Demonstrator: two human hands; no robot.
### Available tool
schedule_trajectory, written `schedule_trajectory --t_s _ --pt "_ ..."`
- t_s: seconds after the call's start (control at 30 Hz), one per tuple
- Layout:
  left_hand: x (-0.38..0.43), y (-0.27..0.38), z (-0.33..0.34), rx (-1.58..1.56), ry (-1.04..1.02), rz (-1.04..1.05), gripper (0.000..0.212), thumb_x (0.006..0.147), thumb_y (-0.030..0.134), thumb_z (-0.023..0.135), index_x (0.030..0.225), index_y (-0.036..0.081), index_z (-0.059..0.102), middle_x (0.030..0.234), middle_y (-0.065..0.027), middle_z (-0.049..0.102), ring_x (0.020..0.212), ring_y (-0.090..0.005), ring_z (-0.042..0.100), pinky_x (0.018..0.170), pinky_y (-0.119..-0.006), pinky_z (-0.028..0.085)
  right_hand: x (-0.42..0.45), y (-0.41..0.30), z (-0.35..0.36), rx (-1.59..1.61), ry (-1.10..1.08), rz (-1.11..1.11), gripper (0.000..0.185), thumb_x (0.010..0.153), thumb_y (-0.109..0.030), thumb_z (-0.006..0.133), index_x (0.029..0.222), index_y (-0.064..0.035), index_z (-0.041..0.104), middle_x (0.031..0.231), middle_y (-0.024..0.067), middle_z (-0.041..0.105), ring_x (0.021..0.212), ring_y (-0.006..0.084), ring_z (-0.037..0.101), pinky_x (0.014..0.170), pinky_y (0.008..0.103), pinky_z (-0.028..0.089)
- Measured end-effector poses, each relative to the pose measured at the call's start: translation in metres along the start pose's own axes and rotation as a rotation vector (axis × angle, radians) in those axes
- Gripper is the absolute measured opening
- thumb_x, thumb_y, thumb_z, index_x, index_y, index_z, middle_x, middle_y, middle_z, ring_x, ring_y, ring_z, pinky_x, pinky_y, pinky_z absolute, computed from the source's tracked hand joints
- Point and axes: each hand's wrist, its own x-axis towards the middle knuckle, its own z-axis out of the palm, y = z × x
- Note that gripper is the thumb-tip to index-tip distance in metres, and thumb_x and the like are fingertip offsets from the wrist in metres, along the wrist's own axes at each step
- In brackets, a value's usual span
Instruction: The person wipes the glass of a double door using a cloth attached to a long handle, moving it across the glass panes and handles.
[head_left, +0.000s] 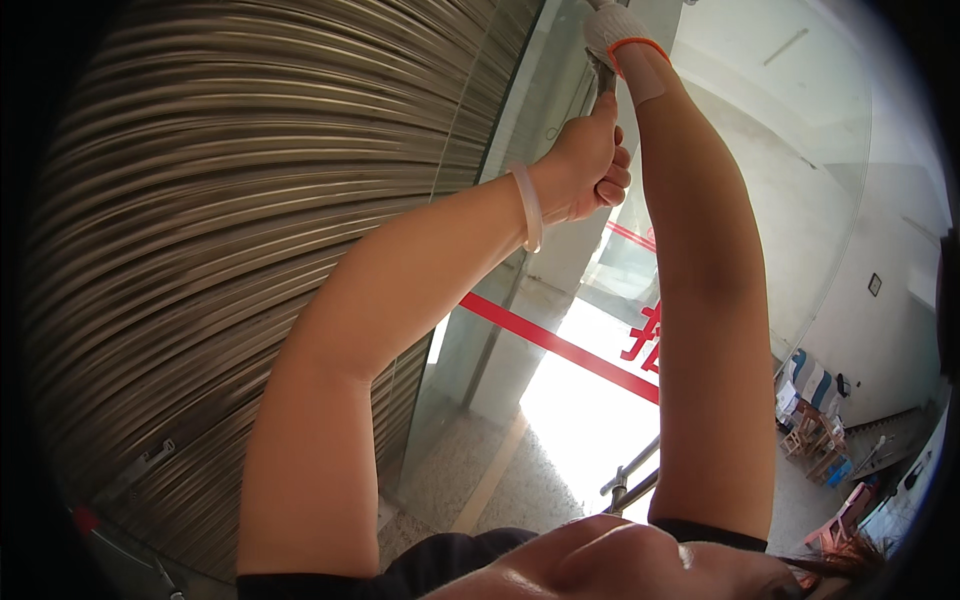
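Both my arms reach up to the top of the head view, close to a glass panel (517, 127). My left hand (581, 161) is bare, with a pale bangle (529, 208) at the wrist. Its fingers are curled, and the thumb presses along a dark grey strip-like item (602, 75) whose kind I cannot tell. Just above is my right hand (619, 34), in a white knit glove with an orange cuff. The grey item meets the glove's lower edge. The right fingers run up to the picture's rim, and what they hold is unclear.
A corrugated metal roller shutter (300, 172) fills the left side. Glass with a red stripe (555, 337) and red lettering (643, 337) stands beyond my arms, near a metal bar handle (619, 484). Wooden stools (814, 442), a striped cloth (814, 382) and a pink chair (840, 521) are at right.
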Motion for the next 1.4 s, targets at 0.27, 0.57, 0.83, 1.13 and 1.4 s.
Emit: schedule_trajectory --t_s 0.27,0.57,0.83,1.13,1.4 --pt "-0.024 -0.052 -0.060 0.087 0.107 -0.055 0.047 0.093 0.059 0.040 0.075 0.016 0.034 0.054 0.0069 0.017 0.042 -0.0061 0.014 0.037 -0.022 0.010 -0.081 -0.082 -0.066 1.372 0.180 0.568 0.044 0.091 -0.016 0.041 0.135 -0.0157 0.038 0.096 0.0194 0.064 0.082 0.0330 0.064 0.070 0.0402 0.053" --pt "-0.065 -0.135 -0.101 0.093 0.093 -0.145 0.052 0.090 0.067 0.036 0.076 0.016 0.034 0.054 0.0058 0.022 0.041 -0.0067 0.016 0.038 -0.023 0.012 -0.187 -0.139 -0.118 1.711 -0.094 0.610 0.043 0.091 -0.014 0.037 0.133 -0.0229 0.040 0.101 0.0275 0.062 0.095 0.0418 0.062 0.078 0.0482 0.050" --pt "-0.068 -0.100 -0.102 0.087 0.068 -0.213 0.055 0.089 0.068 0.035 0.073 0.015 0.036 0.052 0.0055 0.023 0.039 -0.0063 0.016 0.037 -0.023 0.012 -0.192 -0.124 -0.143 1.805 -0.067 0.640 0.047 0.093 -0.016 0.037 0.138 -0.0233 0.028 0.094 0.0277 0.063 0.085 0.0435 0.063 0.075 0.0495 0.049" --pt "-0.110 -0.017 -0.168 0.256 -0.026 -0.319 0.055 0.090 0.064 0.038 0.069 0.013 0.041 0.049 0.0063 0.027 0.036 -0.0035 0.019 0.029 -0.019 0.013 -0.179 -0.131 -0.205 2.135 0.039 0.870 0.071 0.089 -0.021 0.041 0.147 -0.0105 0.001 0.097 0.0337 0.060 0.090 0.0442 0.061 0.083 0.0485 0.045" --pt "-0.097 0.046 -0.158 0.440 0.396 -0.090 0.050 0.089 0.058 0.049 0.070 0.013 0.045 0.051 0.0078 0.031 0.037 -0.0016 0.024 0.031 -0.017 0.014 -0.093 -0.124 -0.206 2.076 0.058 0.850 0.076 0.088 -0.017 0.040 0.144 -0.0071 -0.011 0.092 0.0318 0.061 0.084 0.0420 0.062 0.080 0.0466 0.047"
